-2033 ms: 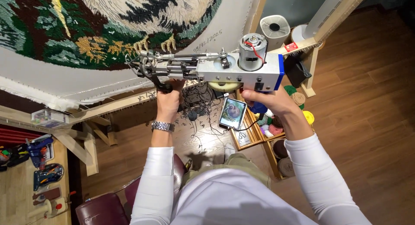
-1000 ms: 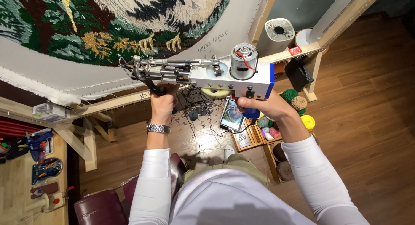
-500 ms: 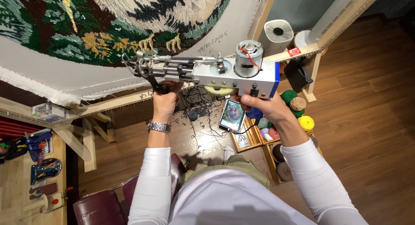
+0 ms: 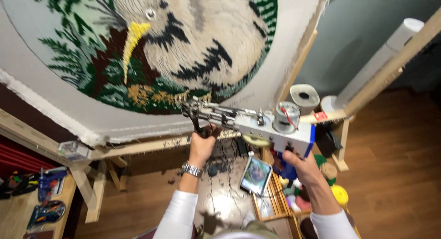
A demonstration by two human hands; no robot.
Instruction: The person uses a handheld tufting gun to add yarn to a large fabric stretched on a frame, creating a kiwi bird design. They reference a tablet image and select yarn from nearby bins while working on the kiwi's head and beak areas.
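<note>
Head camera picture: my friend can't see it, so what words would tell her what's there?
A person holds a tufting gun with both hands, its tip against a stretched rug showing a pale bird with a yellow beak. The left hand grips the front handle, the right hand the rear. Below, a phone and yarn balls lie near the floor.

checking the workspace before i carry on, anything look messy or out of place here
Mostly tidy. Dark yarn scraps and loose cables litter the floor under the frame, and a tablet leans propped beside the yarn crate.
</note>
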